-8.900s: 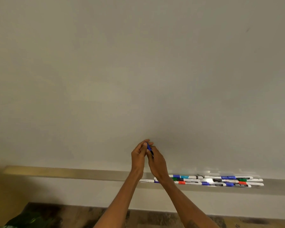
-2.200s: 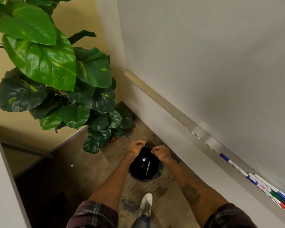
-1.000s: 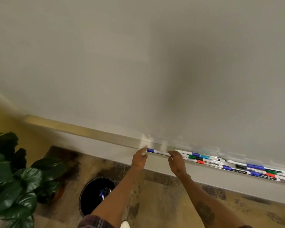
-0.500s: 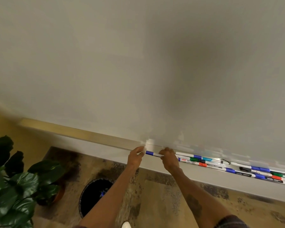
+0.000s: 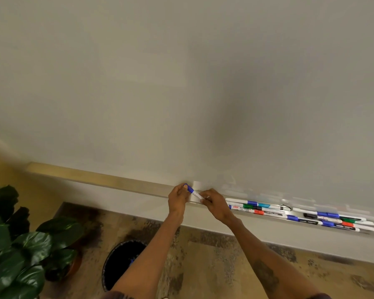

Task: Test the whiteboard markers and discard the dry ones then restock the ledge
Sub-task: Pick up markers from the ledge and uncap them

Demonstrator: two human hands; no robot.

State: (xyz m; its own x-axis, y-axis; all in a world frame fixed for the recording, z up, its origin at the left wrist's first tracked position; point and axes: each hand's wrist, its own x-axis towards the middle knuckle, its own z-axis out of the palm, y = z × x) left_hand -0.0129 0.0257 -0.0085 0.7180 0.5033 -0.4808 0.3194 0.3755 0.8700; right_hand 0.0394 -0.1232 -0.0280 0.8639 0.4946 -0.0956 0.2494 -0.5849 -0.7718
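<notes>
The left hand (image 5: 178, 199) pinches the blue cap of a whiteboard marker (image 5: 194, 193), and the right hand (image 5: 215, 205) has its fingers curled round the far end of the white barrel. Between them the marker is tilted, cap end higher and to the left, just above the metal ledge (image 5: 125, 184) at the foot of the whiteboard (image 5: 181, 83). There is dark print on the barrel, too small to read.

To the right of the hands, a row of markers (image 5: 266, 209) lies lengthwise on the ledge. They have white barrels and blue, green, light blue, red and black caps. Their label bands are blurred and unreadable.

On the floor, a round black waste bin (image 5: 119, 264) is partly hidden by the left forearm. A broad-leaved potted plant (image 5: 20, 251) stands to its left.
</notes>
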